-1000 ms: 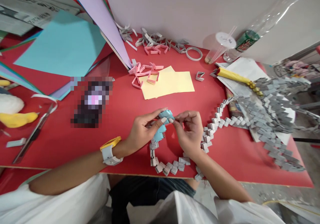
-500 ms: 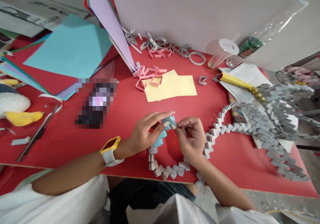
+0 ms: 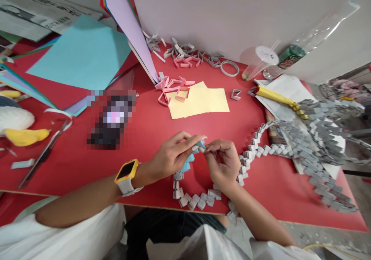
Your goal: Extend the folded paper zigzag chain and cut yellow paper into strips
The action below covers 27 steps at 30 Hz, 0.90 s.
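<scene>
My left hand (image 3: 174,155), with a yellow watch (image 3: 126,177) on the wrist, pinches the light blue end links (image 3: 189,159) of a folded paper chain. My right hand (image 3: 222,160) meets it fingertip to fingertip, gripping the same blue tip. The chain (image 3: 199,199) of grey folded paper links loops under my wrists along the table's front edge, then runs right into a large grey pile (image 3: 315,144). Both hands hover just above the red table (image 3: 145,136).
Yellow paper sheets (image 3: 203,101) with pink folded links (image 3: 171,88) lie behind my hands. A light blue sheet (image 3: 82,55) and other coloured sheets fill the back left. A blurred dark object (image 3: 111,117), a craft knife (image 3: 43,155), a tape ring (image 3: 229,67) and a plastic cup (image 3: 257,60) also sit here.
My hands have drifted slightly toward me and lower on the table. My left fingers have closed more over the blue links, hiding most of them. The view has shifted a little.
</scene>
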Each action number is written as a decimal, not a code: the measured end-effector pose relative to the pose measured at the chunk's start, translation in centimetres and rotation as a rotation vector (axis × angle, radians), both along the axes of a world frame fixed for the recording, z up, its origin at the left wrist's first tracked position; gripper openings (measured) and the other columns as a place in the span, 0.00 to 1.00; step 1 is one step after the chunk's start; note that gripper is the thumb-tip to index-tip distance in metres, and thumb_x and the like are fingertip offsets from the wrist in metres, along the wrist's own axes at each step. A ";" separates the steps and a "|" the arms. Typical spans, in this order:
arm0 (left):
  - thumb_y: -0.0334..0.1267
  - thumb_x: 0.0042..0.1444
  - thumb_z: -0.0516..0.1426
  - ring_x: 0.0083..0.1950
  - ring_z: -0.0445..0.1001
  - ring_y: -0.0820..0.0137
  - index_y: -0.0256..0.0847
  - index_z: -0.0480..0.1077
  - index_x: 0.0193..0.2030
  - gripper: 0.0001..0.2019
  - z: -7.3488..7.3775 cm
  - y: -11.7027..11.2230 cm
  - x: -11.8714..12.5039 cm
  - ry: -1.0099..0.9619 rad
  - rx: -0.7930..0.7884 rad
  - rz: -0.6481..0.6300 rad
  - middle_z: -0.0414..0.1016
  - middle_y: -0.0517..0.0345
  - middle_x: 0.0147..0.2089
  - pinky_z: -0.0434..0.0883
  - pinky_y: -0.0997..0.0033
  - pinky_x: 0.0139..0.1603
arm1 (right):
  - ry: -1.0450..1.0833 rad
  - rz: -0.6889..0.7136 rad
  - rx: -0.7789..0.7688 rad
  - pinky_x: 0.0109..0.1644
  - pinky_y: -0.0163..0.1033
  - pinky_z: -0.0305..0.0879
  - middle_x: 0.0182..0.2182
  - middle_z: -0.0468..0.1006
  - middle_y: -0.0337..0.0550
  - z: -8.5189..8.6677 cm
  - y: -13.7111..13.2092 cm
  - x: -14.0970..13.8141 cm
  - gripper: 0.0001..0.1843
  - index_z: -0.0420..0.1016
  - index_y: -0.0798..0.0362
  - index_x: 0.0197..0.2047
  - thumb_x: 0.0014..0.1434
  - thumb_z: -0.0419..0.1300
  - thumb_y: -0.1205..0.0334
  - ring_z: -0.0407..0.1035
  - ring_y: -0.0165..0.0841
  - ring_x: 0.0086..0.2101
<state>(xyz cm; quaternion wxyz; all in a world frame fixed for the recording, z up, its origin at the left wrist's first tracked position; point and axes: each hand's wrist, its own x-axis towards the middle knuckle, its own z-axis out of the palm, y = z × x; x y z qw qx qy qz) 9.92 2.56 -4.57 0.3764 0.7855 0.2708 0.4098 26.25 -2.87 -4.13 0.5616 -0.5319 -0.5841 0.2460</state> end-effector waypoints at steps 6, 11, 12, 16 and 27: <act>0.45 0.60 0.57 0.26 0.75 0.73 0.34 0.68 0.57 0.22 1.0 0.0 0.3 -0.106 -0.793 -0.051 0.77 0.53 0.34 0.74 0.76 0.25 | 0.084 -0.010 0.018 0.31 0.32 0.65 0.28 0.72 0.34 0.1 0.1 0.1 0.15 0.65 0.48 0.36 0.55 0.59 0.79 0.68 0.26 0.28; 0.46 0.54 0.62 0.23 0.74 0.73 0.32 0.76 0.45 0.18 1.2 0.5 0.2 -0.112 -0.844 -0.059 0.78 0.54 0.30 0.73 0.77 0.23 | 0.116 -0.001 0.040 0.32 0.33 0.68 0.26 0.69 0.33 0.2 0.1 -0.1 0.14 0.63 0.49 0.33 0.55 0.59 0.78 0.69 0.27 0.28; 0.46 0.54 0.62 0.23 0.74 0.73 0.32 0.77 0.43 0.18 1.2 0.6 0.2 -0.114 -0.857 -0.089 0.79 0.53 0.30 0.74 0.76 0.24 | 0.115 0.017 0.048 0.32 0.33 0.68 0.26 0.69 0.33 0.2 0.0 -0.1 0.14 0.63 0.49 0.33 0.55 0.59 0.78 0.68 0.26 0.28; 0.44 0.53 0.63 0.26 0.75 0.73 0.33 0.78 0.38 0.14 1.0 1.0 0.1 -0.117 -0.854 -0.180 0.78 0.55 0.28 0.74 0.79 0.26 | 0.060 0.065 0.057 0.31 0.33 0.67 0.27 0.72 0.35 0.2 -0.1 0.2 0.13 0.65 0.48 0.36 0.57 0.58 0.78 0.68 0.27 0.27; 0.42 0.53 0.63 0.24 0.73 0.75 0.33 0.79 0.36 0.12 2.5 3.1 -1.3 0.007 -0.965 -0.431 0.79 0.54 0.27 0.69 0.81 0.23 | -0.203 0.392 0.073 0.37 0.39 0.71 0.40 0.67 0.46 1.7 1.7 2.3 0.24 0.67 0.44 0.61 0.61 0.60 0.63 0.67 0.34 0.39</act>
